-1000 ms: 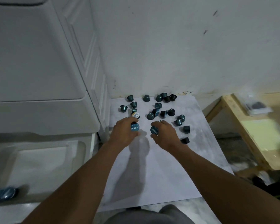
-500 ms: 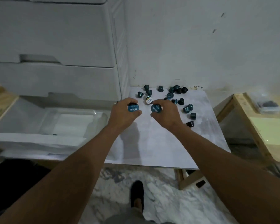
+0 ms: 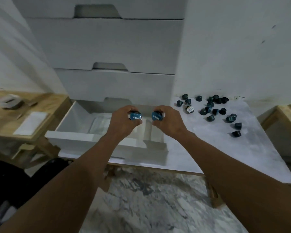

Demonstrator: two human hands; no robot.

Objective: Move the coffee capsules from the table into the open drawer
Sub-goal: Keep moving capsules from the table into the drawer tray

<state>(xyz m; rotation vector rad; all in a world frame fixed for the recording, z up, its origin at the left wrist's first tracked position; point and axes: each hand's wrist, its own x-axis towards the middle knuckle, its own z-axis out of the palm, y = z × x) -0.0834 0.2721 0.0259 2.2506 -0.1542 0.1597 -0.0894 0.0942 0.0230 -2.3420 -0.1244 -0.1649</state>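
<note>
My left hand (image 3: 124,122) grips a blue-lidded coffee capsule (image 3: 135,116), lid facing me. My right hand (image 3: 169,120) grips another capsule (image 3: 156,116) the same way. Both hands hover side by side over the open white drawer (image 3: 71,138), the lowest one of a white drawer unit; a clear plastic insert (image 3: 101,125) lies inside it. Several dark teal capsules (image 3: 210,108) are scattered on the white table top (image 3: 200,148) to the right, near the wall.
Closed drawers (image 3: 107,47) stack above the open one. A wooden table (image 3: 15,115) with papers stands at the left, another wooden piece (image 3: 282,121) at the right. Marble floor (image 3: 149,199) lies below; a dark object (image 3: 7,182) sits at lower left.
Both hands lifted a capsule each from the table and carried them left, from the table top to above the open drawer. The view swung left with them.
</note>
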